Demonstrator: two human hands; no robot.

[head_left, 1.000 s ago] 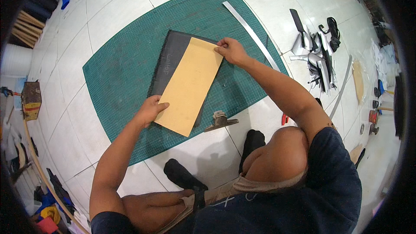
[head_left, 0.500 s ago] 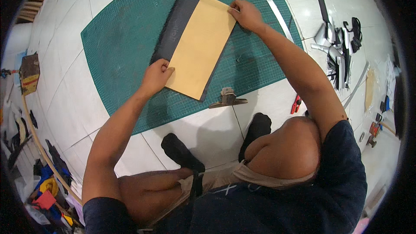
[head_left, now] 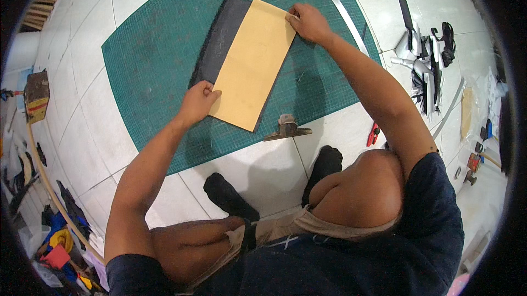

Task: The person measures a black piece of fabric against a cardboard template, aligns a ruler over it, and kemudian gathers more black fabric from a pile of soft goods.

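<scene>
Head view, two hands (head_left: 199, 101), one yellow sheet (head_left: 254, 65) over one black piece (head_left: 222, 41)

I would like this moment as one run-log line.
left hand: on yellow sheet, lower left; right hand: yellow sheet, upper right corner; dark cloth: partly under yellow sheet; clip: mat edge

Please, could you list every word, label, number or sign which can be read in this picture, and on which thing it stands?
Nothing can be read clearly.
Dark grey sheet: faint pale handwriting, too blurred to read.
Dark shirt: pale marks, no readable word.
Green mat: fine grid; any numbers are too small to read.
</scene>
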